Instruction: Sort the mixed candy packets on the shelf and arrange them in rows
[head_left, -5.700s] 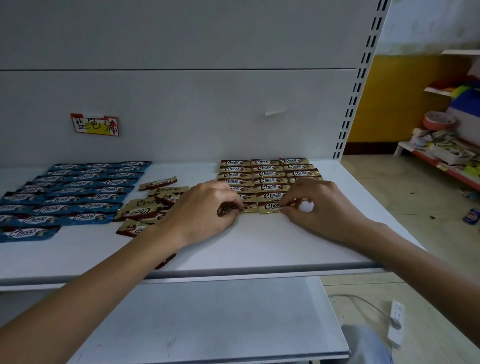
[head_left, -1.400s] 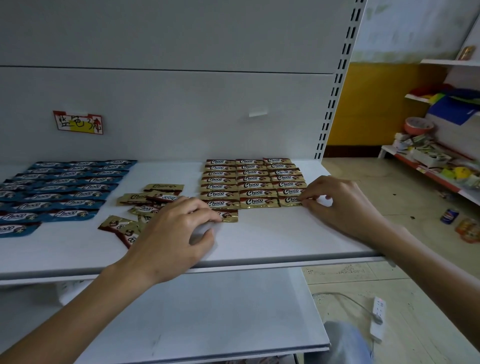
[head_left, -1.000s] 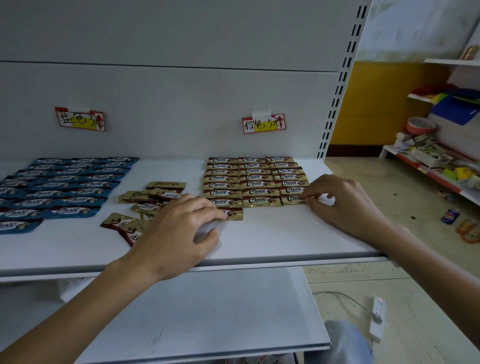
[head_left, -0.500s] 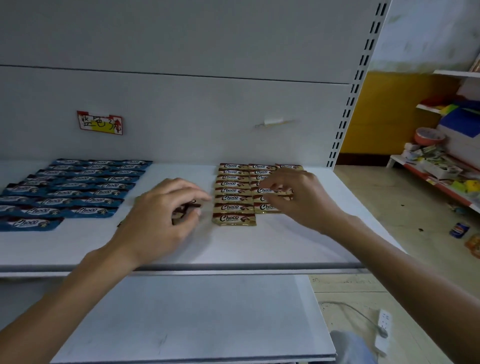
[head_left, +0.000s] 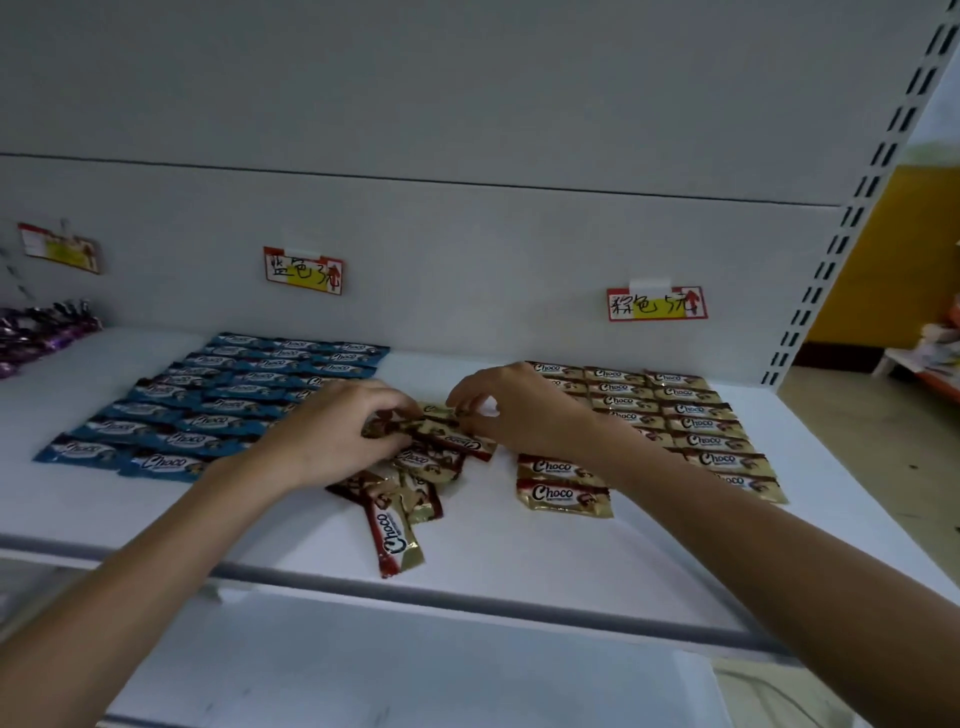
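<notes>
**Both hands in the loose pile between two sorted blocks**

On the white shelf the candy lies in three groups. To the left the blue packets lie flat in tidy rows, running back toward the rear panel. To the right the gold rows form a similar block in three columns, partly hidden under the right forearm. Between the two blocks lies a loose pile of gold-and-brown packets, overlapping at odd angles. One stray packet from it points lengthwise toward the shelf's front edge.

Both hands meet at the back of that pile. The left hand rests knuckles-up on it, thumb and curled fingers closed round some of the packets at its left side. The right hand reaches in from the gold block, its fingertips pinching a single gold packet at the top of the pile, just beside the left thumb.

On the rear panel a handwritten price tag hangs above the blue block and another tag above the gold one. A third tag hangs further left, over some purple wrapped sweets at the picture's edge. A lower shelf juts out beneath.
</notes>
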